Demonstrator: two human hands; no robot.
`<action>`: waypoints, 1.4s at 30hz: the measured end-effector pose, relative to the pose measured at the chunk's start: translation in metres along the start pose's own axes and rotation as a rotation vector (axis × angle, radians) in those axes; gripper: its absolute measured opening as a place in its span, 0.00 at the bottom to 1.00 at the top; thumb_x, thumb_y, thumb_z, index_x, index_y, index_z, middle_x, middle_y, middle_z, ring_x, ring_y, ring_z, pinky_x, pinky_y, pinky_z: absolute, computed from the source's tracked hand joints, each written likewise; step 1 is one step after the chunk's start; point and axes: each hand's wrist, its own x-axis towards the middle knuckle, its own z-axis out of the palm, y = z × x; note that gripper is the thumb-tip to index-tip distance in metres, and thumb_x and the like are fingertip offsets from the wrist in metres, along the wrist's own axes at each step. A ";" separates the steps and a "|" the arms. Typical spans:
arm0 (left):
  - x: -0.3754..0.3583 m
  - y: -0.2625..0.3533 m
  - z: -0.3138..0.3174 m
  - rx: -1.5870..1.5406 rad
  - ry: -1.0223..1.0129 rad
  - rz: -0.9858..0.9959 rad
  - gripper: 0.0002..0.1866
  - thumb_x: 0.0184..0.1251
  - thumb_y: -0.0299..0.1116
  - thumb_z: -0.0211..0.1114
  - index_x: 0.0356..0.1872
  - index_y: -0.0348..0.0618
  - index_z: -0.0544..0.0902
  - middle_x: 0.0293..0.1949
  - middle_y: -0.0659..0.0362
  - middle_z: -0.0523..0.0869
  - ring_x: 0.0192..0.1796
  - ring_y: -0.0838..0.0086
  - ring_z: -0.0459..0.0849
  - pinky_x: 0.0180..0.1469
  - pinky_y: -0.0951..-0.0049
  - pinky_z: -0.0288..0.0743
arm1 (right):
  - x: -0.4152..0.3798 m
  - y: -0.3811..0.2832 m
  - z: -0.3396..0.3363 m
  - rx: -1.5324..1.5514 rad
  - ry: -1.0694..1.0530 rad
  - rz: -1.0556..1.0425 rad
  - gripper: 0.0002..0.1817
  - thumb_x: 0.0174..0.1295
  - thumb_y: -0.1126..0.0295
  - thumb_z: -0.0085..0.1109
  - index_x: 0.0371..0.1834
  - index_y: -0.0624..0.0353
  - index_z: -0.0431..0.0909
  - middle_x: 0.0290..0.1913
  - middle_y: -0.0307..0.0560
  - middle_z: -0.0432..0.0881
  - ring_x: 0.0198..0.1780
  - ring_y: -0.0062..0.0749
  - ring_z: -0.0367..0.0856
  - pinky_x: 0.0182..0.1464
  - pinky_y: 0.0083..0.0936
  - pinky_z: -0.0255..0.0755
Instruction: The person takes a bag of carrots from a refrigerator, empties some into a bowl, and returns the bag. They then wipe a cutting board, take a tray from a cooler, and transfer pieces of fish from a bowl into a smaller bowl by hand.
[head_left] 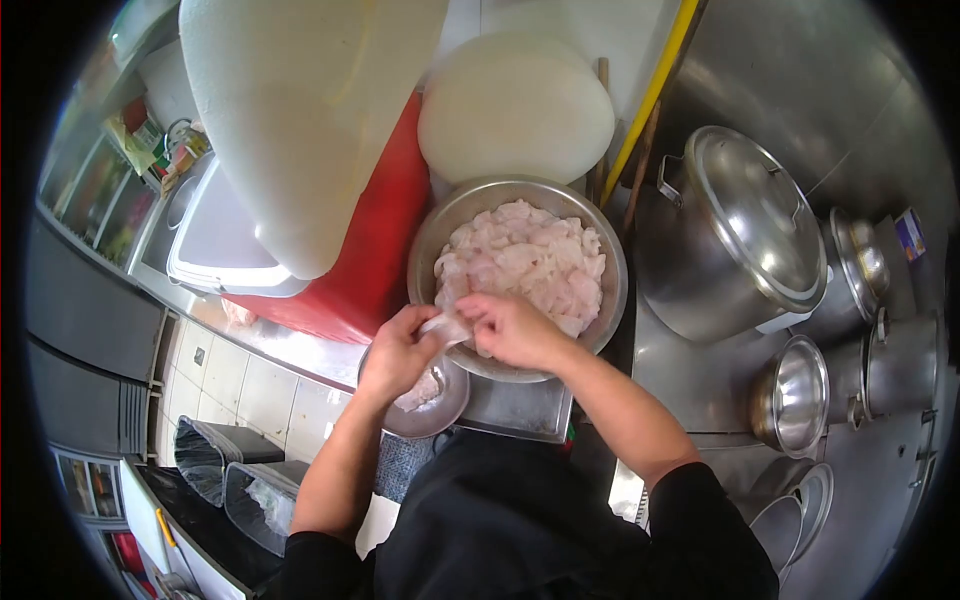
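A large steel bowl is heaped with pale pinkish slices of raw meat. Over its near left rim, my left hand pinches one end of a thin, whitish slice of raw meat. My right hand has its fingers closed on the other side of that slice, so it stretches between the two hands. Below my left hand sits a smaller metal bowl, partly hidden by the wrist, with some pale meat in it.
A red cooler box stands left of the large bowl, and a big white board leans over it. A round white board is behind the bowl. Right are a lidded steel pot and a metal bowl. Bins stand lower left.
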 end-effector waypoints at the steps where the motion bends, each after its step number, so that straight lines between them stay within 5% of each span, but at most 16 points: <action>1: -0.013 0.005 -0.017 0.126 -0.063 -0.023 0.21 0.61 0.30 0.66 0.57 0.38 0.79 0.44 0.47 0.86 0.46 0.61 0.86 0.50 0.66 0.78 | 0.001 0.015 -0.003 -0.033 0.016 -0.068 0.22 0.57 0.74 0.59 0.58 0.62 0.77 0.44 0.56 0.85 0.42 0.43 0.85 0.46 0.30 0.78; 4: -0.029 0.023 -0.029 0.378 -0.058 0.098 0.22 0.61 0.30 0.66 0.57 0.37 0.79 0.48 0.44 0.85 0.51 0.54 0.84 0.54 0.62 0.77 | 0.011 0.027 -0.042 -0.590 0.238 -0.002 0.22 0.55 0.70 0.64 0.55 0.59 0.80 0.64 0.53 0.73 0.63 0.49 0.73 0.62 0.38 0.70; 7: -0.016 0.046 -0.018 0.371 -0.042 0.203 0.22 0.61 0.30 0.66 0.57 0.37 0.79 0.49 0.42 0.84 0.53 0.48 0.82 0.57 0.58 0.75 | 0.013 0.036 -0.058 -0.635 -0.040 0.114 0.22 0.53 0.68 0.67 0.54 0.56 0.81 0.70 0.50 0.67 0.70 0.53 0.62 0.68 0.40 0.64; 10: 0.020 0.049 0.001 0.336 -0.055 0.279 0.21 0.61 0.30 0.65 0.57 0.39 0.79 0.49 0.43 0.84 0.53 0.49 0.82 0.57 0.58 0.75 | 0.003 0.048 -0.069 -0.756 -0.113 0.193 0.22 0.52 0.69 0.67 0.53 0.55 0.81 0.64 0.54 0.74 0.65 0.54 0.70 0.65 0.39 0.69; 13: 0.060 0.035 0.019 0.392 -0.069 0.305 0.20 0.61 0.30 0.64 0.56 0.41 0.80 0.49 0.44 0.84 0.54 0.49 0.82 0.56 0.58 0.76 | -0.005 0.057 -0.094 -0.616 -0.057 0.444 0.20 0.56 0.70 0.60 0.54 0.55 0.79 0.58 0.57 0.78 0.59 0.54 0.76 0.60 0.42 0.72; 16: 0.099 0.022 0.035 0.498 -0.095 0.307 0.20 0.62 0.32 0.62 0.56 0.43 0.80 0.52 0.46 0.84 0.55 0.51 0.81 0.58 0.58 0.75 | -0.011 0.031 -0.110 -0.458 0.093 0.619 0.19 0.53 0.71 0.65 0.50 0.58 0.81 0.49 0.60 0.82 0.52 0.56 0.81 0.57 0.41 0.74; 22: 0.131 0.030 0.054 0.679 -0.242 0.241 0.21 0.63 0.32 0.61 0.59 0.45 0.80 0.56 0.49 0.82 0.58 0.53 0.80 0.62 0.59 0.72 | -0.020 0.060 -0.076 -0.570 0.095 0.274 0.18 0.58 0.72 0.61 0.53 0.61 0.80 0.46 0.61 0.84 0.49 0.54 0.83 0.54 0.40 0.75; 24: 0.130 0.021 0.044 0.642 -0.239 0.368 0.20 0.65 0.33 0.60 0.58 0.42 0.80 0.54 0.49 0.84 0.56 0.56 0.82 0.59 0.61 0.75 | -0.020 0.055 -0.096 -0.328 0.111 0.470 0.18 0.60 0.69 0.60 0.54 0.60 0.80 0.47 0.61 0.84 0.50 0.53 0.83 0.54 0.39 0.75; 26: 0.130 0.026 0.029 0.281 -0.349 0.053 0.19 0.68 0.34 0.59 0.58 0.39 0.79 0.51 0.51 0.85 0.52 0.63 0.84 0.56 0.65 0.77 | -0.019 0.054 -0.113 -0.063 0.140 0.619 0.18 0.60 0.68 0.60 0.53 0.60 0.81 0.48 0.62 0.85 0.49 0.50 0.84 0.53 0.37 0.75; 27: 0.128 0.030 0.023 0.097 -0.396 -0.105 0.19 0.69 0.35 0.59 0.57 0.38 0.79 0.49 0.51 0.85 0.50 0.66 0.84 0.54 0.67 0.78 | -0.020 0.054 -0.115 -0.099 0.160 0.622 0.18 0.60 0.68 0.59 0.53 0.60 0.81 0.47 0.62 0.85 0.49 0.50 0.85 0.52 0.37 0.76; 29: 0.118 0.038 0.017 -0.062 -0.364 -0.115 0.18 0.70 0.36 0.59 0.56 0.38 0.80 0.43 0.52 0.86 0.46 0.74 0.84 0.49 0.72 0.79 | -0.018 0.043 -0.122 -0.169 0.202 0.623 0.19 0.60 0.68 0.59 0.54 0.61 0.81 0.47 0.62 0.85 0.47 0.49 0.85 0.51 0.37 0.76; 33: 0.109 0.040 0.018 -0.409 -0.240 -0.227 0.17 0.72 0.38 0.58 0.54 0.37 0.82 0.40 0.53 0.87 0.43 0.75 0.84 0.48 0.73 0.79 | -0.009 0.021 -0.099 -0.733 0.046 0.381 0.24 0.56 0.65 0.66 0.56 0.61 0.79 0.59 0.58 0.79 0.65 0.47 0.74 0.62 0.34 0.70; 35: 0.110 0.037 0.013 -0.103 -0.169 -0.096 0.17 0.71 0.38 0.59 0.54 0.40 0.82 0.44 0.51 0.87 0.46 0.70 0.85 0.51 0.70 0.79 | -0.005 0.021 -0.070 -0.578 -0.100 0.172 0.25 0.52 0.61 0.70 0.54 0.56 0.81 0.65 0.54 0.73 0.69 0.50 0.67 0.65 0.37 0.68; 37: 0.111 0.034 0.013 0.157 -0.079 0.009 0.18 0.70 0.38 0.60 0.55 0.42 0.82 0.49 0.50 0.86 0.49 0.65 0.85 0.54 0.67 0.77 | -0.015 0.024 -0.023 -0.797 0.044 0.008 0.25 0.50 0.60 0.72 0.53 0.53 0.81 0.65 0.53 0.71 0.66 0.52 0.68 0.63 0.42 0.69; 39: 0.108 0.031 0.016 0.371 0.029 0.081 0.18 0.68 0.39 0.62 0.56 0.45 0.82 0.53 0.48 0.84 0.54 0.60 0.84 0.58 0.65 0.75 | -0.014 0.023 -0.007 -0.906 0.071 0.024 0.25 0.48 0.60 0.72 0.53 0.50 0.81 0.66 0.52 0.69 0.65 0.52 0.68 0.62 0.44 0.71; 42: 0.116 -0.005 0.029 0.698 -0.219 0.426 0.19 0.64 0.39 0.65 0.56 0.50 0.82 0.59 0.49 0.80 0.63 0.56 0.77 0.62 0.61 0.72 | 0.012 0.032 -0.015 -0.886 -0.023 0.210 0.27 0.48 0.61 0.72 0.55 0.48 0.80 0.68 0.51 0.67 0.67 0.51 0.67 0.61 0.44 0.72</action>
